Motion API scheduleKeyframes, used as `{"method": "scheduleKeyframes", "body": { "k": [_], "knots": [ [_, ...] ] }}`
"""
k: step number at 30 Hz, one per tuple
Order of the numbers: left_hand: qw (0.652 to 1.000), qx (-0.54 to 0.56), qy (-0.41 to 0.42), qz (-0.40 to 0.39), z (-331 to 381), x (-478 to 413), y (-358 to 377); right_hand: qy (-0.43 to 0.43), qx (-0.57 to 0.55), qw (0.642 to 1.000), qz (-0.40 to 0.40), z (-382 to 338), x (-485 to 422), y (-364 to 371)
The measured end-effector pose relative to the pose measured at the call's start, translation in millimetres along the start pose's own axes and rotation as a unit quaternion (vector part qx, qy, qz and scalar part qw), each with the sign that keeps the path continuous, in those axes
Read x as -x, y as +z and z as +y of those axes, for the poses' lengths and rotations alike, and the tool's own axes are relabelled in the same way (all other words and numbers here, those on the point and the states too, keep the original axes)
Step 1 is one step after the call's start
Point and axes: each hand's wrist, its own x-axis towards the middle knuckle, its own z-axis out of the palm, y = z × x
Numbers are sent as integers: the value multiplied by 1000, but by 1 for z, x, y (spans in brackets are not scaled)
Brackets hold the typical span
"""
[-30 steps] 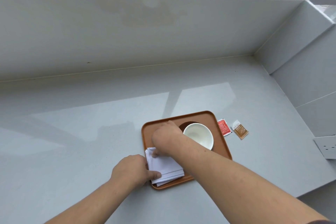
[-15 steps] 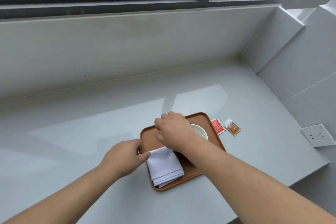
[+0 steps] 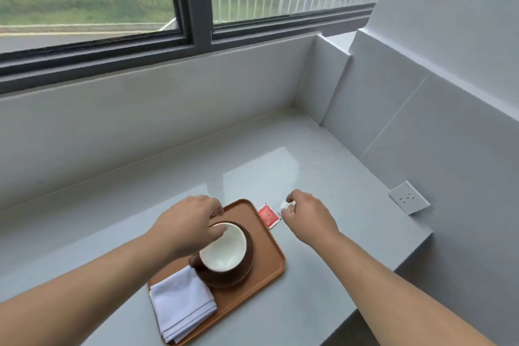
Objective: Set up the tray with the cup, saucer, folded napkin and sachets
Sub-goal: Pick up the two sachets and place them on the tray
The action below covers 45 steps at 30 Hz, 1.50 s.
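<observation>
A brown tray [image 3: 271, 257] lies on the grey counter. On it a brown cup with a white inside [image 3: 224, 251] stands on a brown saucer [image 3: 243, 275], and a folded white napkin [image 3: 182, 309] lies at the tray's near left end. My left hand [image 3: 188, 223] is at the cup's far left rim, thumb on the rim and fingers curled over it. A red sachet [image 3: 269, 216] lies on the counter just right of the tray. My right hand [image 3: 309, 215] pinches a second sachet [image 3: 285, 206] beside it; only its white end shows.
A white wall socket [image 3: 409, 197] sits low on the right wall. The counter [image 3: 323, 275] ends at an edge on the near right. A grey upstand and a dark-framed window run along the back.
My right hand left the tray and went right to the sachets. My left hand moved from the napkin up to the cup's rim. The view has tilted up.
</observation>
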Motion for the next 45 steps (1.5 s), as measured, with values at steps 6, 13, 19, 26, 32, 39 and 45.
{"method": "scheduleKeyframes", "body": {
  "k": [6, 13, 19, 26, 32, 39, 45],
  "knots": [
    [998, -5, -29, -61, 60, -66, 45, -4, 26, 999, -40, 63, -33, 4],
    [993, -10, -90, -75, 91, -127, 92, -30, 36, 997, -67, 85, -69, 26],
    [987, -55, -123, -85, 105, -147, 113, -42, 55, 993, -95, 87, -88, 40],
    [984, -42, -134, -106, 110, -155, 116, -37, 57, 990, -127, 88, -98, 45],
    [976, -46, -169, -129, 103, -155, 110, 0, 12, 989, -147, 85, -97, 42],
    [974, -36, -174, -138, 100, -159, 113, 24, -19, 990, -138, 87, -92, 36],
    [981, -11, -135, -135, 100, -168, 118, 64, -65, 986, -140, 92, -91, 37]
  ]
}}
